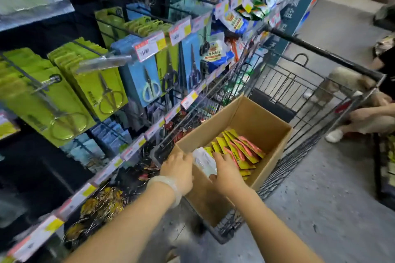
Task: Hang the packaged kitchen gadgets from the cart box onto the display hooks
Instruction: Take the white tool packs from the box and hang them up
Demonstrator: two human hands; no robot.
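An open cardboard box (252, 117) sits in the black wire cart (316, 96). Inside it lie several yellow packages with red gadgets (241, 151) and a white packet (206, 162) near the box's near wall. My left hand (178, 172), with a pale bracelet at the wrist, rests on the box's near left rim with fingers over the edge beside the white packet. My right hand (226, 172) reaches into the box, fingers spread on the yellow packages and thumb against the white packet. Whether either hand has a firm hold is unclear.
Display hooks on the left carry green and blue carded scissors (149, 83), with price tags (149, 46) at the hook ends. Lower hooks hold blue cards and wire items. A person's legs and white shoe (334, 135) are beyond the cart at right.
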